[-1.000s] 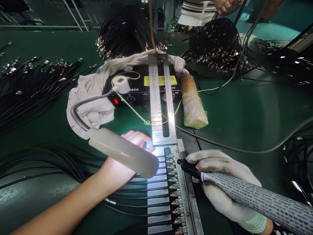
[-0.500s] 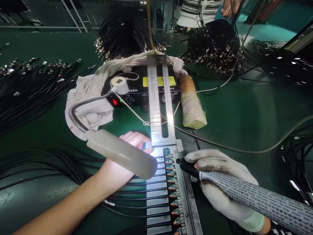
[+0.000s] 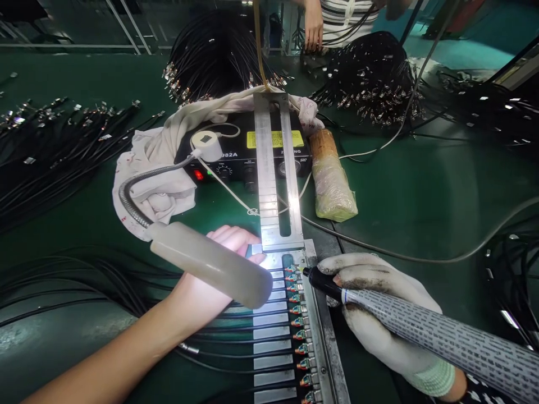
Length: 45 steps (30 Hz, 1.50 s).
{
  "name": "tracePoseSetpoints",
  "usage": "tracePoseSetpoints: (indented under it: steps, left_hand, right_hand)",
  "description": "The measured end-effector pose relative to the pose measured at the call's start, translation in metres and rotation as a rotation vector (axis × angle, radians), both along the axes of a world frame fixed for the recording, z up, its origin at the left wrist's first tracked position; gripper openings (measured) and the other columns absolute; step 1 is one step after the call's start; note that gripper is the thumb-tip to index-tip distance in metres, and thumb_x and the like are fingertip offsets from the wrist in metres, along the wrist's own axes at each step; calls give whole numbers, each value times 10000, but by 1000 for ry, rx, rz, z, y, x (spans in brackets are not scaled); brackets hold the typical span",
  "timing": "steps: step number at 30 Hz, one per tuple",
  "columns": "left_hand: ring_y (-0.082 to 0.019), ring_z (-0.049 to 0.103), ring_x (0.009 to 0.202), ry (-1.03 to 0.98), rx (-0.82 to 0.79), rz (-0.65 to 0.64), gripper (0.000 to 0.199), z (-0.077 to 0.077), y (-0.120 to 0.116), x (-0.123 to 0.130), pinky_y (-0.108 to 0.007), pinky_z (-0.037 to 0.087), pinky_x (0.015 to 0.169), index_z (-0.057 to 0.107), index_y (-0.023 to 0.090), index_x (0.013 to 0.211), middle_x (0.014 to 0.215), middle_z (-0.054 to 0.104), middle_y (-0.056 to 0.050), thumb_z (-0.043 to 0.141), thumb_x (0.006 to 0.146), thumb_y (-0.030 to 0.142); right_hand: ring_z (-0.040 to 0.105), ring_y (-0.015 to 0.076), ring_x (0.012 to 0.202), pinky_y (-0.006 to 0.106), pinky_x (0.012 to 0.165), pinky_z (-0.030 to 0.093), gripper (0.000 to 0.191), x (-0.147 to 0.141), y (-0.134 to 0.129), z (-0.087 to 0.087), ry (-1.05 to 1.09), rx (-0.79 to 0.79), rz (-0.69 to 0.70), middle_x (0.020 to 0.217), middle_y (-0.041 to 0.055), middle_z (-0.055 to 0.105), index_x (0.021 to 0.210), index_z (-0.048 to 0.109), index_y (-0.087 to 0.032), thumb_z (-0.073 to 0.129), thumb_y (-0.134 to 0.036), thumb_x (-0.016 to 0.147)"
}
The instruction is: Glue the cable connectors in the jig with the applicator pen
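Observation:
Against the upper left corner of a slotted metal jig, my bare left hand has its fingers curled and its thumb on the metal. A lamp head hides part of that hand. Several black cables lie across the jig, with small connectors showing coloured wires in a row along its right side. In a stained white glove, my right hand grips a thick pen-shaped tool with a grey printed barrel and black front end. The tool's tip is close to the connectors at the top; whether it touches is unclear.
A frosted lamp head on a flexible neck hangs over the jig. Behind stand a black control box, a white cloth and a plastic-wrapped block. Cable bundles lie around. Another person's hand is at the far side.
My right hand and the tool have shifted very slightly up and left. My left hand looks unmoved. Across the table, the other person's hand has appeared above the cables.

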<state>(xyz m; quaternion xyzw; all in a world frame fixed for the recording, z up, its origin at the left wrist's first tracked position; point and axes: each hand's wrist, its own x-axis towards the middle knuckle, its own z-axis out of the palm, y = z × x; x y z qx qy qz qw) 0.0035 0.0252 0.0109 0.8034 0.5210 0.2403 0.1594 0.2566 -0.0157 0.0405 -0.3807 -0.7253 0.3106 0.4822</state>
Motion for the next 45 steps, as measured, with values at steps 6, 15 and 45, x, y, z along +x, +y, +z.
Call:
tracePoseSetpoints:
  steps: [6,15,45]
  left_hand:
    - [-184,543,787,5,17,-8,143,0,1,0,-337,424,741,627,198,895,786,591,-6,530,905,303]
    - [-181,548,768,2,-16,-17,178,6,2,1,-344,439,756,635,176,872,741,556,-2,532,909,316]
    - [-204,557,806,-15,-85,22,219,11,1,3,-374,439,776,636,185,844,754,578,-19,515,891,360]
  right_hand:
    - [668,190,1002,293,911,561,303,3,-1,-1,-17,-6,17,1068,61,685,1012,642,-166,649,-26,743]
    - [675,210,979,323,864,578,318,7,-4,-3,-27,-16,26,1072,56,686,1009,641,-187,660,-41,727]
    - [690,235,955,361,848,596,320,2,-1,1,0,-19,6,1038,69,705,1008,665,-201,674,-57,723]
